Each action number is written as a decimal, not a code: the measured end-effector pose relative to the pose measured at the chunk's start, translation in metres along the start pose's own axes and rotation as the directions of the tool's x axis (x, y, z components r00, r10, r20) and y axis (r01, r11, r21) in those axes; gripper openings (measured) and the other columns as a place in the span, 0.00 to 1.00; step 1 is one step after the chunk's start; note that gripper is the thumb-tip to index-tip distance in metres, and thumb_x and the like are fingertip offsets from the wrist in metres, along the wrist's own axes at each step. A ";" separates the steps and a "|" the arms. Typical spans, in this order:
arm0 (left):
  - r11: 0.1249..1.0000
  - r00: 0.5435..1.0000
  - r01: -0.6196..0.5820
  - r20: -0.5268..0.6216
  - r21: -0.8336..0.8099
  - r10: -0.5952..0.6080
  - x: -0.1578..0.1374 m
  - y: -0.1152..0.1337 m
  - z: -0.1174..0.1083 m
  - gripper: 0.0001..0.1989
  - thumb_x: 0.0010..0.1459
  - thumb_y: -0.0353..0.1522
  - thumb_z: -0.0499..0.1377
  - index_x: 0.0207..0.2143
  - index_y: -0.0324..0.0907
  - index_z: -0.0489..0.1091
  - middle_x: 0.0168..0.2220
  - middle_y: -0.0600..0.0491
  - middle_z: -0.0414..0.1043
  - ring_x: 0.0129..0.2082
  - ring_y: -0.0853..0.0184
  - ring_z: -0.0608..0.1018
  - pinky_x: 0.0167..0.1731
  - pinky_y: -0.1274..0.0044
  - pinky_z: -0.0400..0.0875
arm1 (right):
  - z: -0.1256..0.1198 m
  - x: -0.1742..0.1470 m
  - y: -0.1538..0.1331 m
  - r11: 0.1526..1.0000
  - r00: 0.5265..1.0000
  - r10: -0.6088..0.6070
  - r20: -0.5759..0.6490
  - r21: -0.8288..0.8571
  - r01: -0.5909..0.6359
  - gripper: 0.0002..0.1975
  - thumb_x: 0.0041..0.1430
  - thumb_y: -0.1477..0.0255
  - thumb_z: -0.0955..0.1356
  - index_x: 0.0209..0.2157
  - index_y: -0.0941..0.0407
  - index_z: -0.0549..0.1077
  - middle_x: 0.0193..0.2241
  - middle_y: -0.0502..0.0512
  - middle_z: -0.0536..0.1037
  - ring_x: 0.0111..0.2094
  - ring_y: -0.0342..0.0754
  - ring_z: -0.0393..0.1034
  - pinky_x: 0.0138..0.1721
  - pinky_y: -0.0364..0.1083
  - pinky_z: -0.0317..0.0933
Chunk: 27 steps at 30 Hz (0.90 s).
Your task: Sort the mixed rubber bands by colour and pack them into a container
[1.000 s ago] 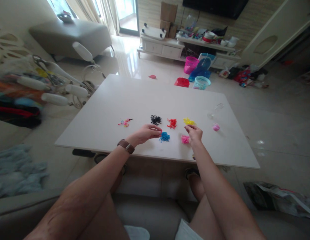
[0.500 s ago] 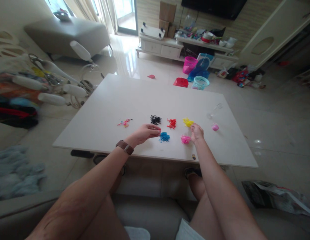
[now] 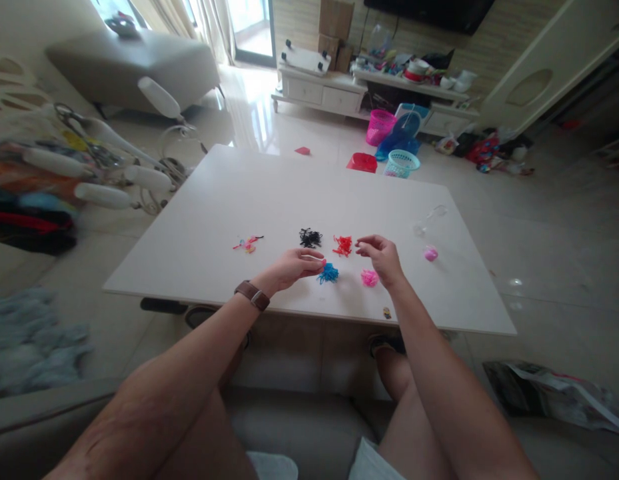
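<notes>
My left hand, with a brown watch strap at its wrist, is closed with a small pinkish-red band at its fingertips. Just under those fingertips lies a pile of blue rubber bands. My right hand hovers between the red pile and the hidden spot of the yellow pile. Its thumb and fingertips are pinched together; what they hold is too small to make out. A black pile lies beyond my left hand, and a pink pile sits below my right hand.
On the white table are mixed coloured bands at left, a pink ball-like item and a clear object at right, and a tiny figure near the front edge. Baskets stand beyond it.
My right hand has moved left from the yellow pile, with its fingertips now near the red pile. The hand now covers the yellow pile. My left hand has shifted slightly right.
</notes>
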<state>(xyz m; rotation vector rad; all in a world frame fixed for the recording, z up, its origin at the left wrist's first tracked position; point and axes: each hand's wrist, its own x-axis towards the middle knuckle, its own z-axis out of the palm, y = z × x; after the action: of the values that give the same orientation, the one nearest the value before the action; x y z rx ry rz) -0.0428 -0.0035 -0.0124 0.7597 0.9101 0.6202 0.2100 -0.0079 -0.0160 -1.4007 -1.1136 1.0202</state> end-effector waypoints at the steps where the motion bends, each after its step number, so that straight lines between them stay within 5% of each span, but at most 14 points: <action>1: 1.000 1.000 0.002 0.002 0.001 -0.002 0.000 0.000 0.001 0.19 0.44 0.30 0.76 0.38 0.35 0.76 0.35 0.47 0.80 0.36 0.68 0.81 0.51 0.69 0.73 | 0.006 -0.006 -0.004 0.998 0.996 -0.024 0.083 -0.054 0.028 0.09 0.48 0.67 0.75 0.31 0.56 0.80 0.27 0.51 0.80 0.29 0.45 0.74 0.37 0.45 0.69; 4: 1.000 1.000 -0.005 0.007 0.004 0.005 0.000 -0.002 0.005 0.19 0.45 0.30 0.76 0.38 0.35 0.76 0.35 0.46 0.80 0.36 0.67 0.81 0.51 0.69 0.73 | 0.021 -0.020 -0.007 0.996 0.957 0.002 0.291 -0.090 0.025 0.12 0.49 0.63 0.77 0.32 0.56 0.81 0.29 0.54 0.82 0.31 0.47 0.75 0.37 0.47 0.70; 8: 1.000 1.000 -0.016 0.021 -0.002 0.016 0.002 -0.006 0.006 0.19 0.44 0.29 0.76 0.38 0.35 0.75 0.34 0.46 0.81 0.37 0.66 0.82 0.50 0.69 0.73 | 0.029 -0.028 -0.003 0.992 0.909 0.019 0.415 -0.122 0.035 0.15 0.50 0.60 0.77 0.36 0.55 0.83 0.32 0.55 0.83 0.34 0.49 0.77 0.39 0.48 0.70; 27: 1.000 0.999 -0.011 0.037 -0.016 0.011 0.001 -0.010 0.010 0.17 0.47 0.27 0.75 0.39 0.34 0.74 0.34 0.45 0.81 0.36 0.65 0.82 0.50 0.68 0.74 | 0.034 -0.031 -0.002 0.998 0.929 0.014 0.370 -0.055 0.007 0.22 0.41 0.57 0.81 0.35 0.56 0.79 0.28 0.54 0.81 0.31 0.48 0.76 0.35 0.48 0.71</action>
<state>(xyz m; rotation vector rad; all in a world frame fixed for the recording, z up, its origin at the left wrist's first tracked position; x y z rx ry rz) -0.0324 -0.0121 -0.0172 0.7601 0.8662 0.6204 0.1698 -0.0306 -0.0169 -1.2824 -1.4228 1.3015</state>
